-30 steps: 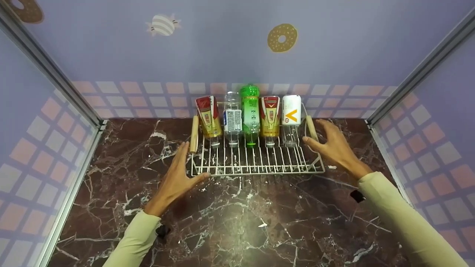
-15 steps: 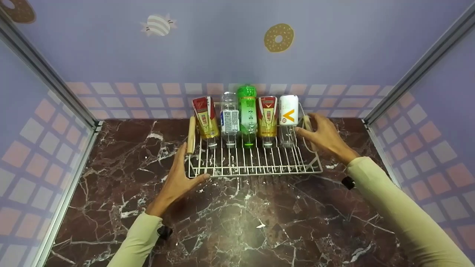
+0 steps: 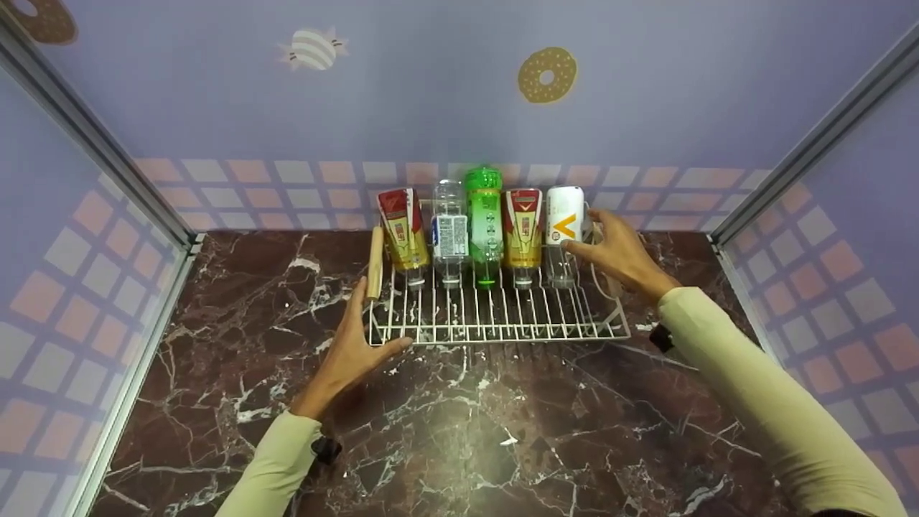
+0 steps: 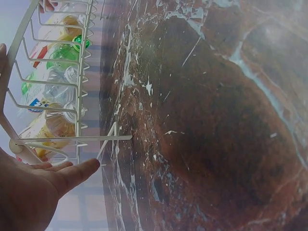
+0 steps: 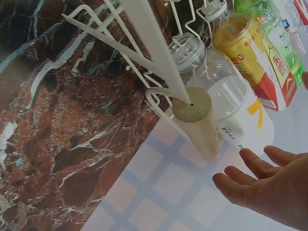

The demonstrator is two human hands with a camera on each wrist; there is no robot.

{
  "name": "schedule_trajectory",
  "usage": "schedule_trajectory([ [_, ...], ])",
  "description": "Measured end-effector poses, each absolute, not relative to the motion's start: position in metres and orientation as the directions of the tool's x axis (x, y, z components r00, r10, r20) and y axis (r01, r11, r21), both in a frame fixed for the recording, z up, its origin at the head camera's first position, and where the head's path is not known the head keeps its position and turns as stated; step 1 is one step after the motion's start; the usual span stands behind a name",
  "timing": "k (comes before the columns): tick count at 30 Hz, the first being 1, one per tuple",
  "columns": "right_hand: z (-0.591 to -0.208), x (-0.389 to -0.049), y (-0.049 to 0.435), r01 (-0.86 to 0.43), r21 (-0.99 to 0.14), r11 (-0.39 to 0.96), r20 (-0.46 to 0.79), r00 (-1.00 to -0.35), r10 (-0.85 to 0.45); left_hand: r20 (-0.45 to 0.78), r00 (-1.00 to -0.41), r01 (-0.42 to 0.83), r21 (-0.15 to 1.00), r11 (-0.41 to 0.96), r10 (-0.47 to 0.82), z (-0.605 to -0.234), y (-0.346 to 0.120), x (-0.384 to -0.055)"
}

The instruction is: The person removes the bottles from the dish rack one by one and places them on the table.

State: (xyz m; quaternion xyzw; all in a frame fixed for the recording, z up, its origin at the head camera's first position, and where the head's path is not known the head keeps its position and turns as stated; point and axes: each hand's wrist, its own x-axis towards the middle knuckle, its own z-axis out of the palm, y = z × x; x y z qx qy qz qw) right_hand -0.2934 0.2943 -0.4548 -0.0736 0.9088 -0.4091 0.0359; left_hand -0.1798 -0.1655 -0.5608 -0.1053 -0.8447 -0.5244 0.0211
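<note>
A white wire rack (image 3: 502,342) stands against the back wall, with several bottles lying in a row, caps toward me. My right hand (image 3: 619,250) reaches over the rack's right side at the rightmost bottle (image 3: 564,212), clear with a white label and orange mark. Its thumb lies over the label's lower edge; its fingers (image 5: 255,166) are spread loosely near the label, and contact is unclear. My left hand (image 3: 350,355) is at the rack's front left corner, fingers extended beside the left wooden handle (image 3: 375,262), thumb along the front rail.
Along the row lie a red-and-yellow bottle (image 3: 404,230), a clear bottle with a white-and-blue label (image 3: 450,233), a green bottle (image 3: 484,219) and another red-and-yellow bottle (image 3: 523,230). A right wooden handle (image 5: 202,137) tops the rack's side. Marbled tabletop (image 3: 459,431) lies in front; patterned walls enclose it.
My right hand has moved left and inward, from beside the right wooden handle to the white-labelled bottle. The left hand stays at the rack's front left corner. The bottles keep their places.
</note>
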Motion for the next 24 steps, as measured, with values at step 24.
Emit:
schedule_trajectory([
  [24,-0.471,-0.324,0.282,0.04,-0.798,0.602,-0.116,-0.989,-0.087,0.185,-0.968,0.236,0.901,0.364,0.17,-0.574,-0.158,-0.184],
])
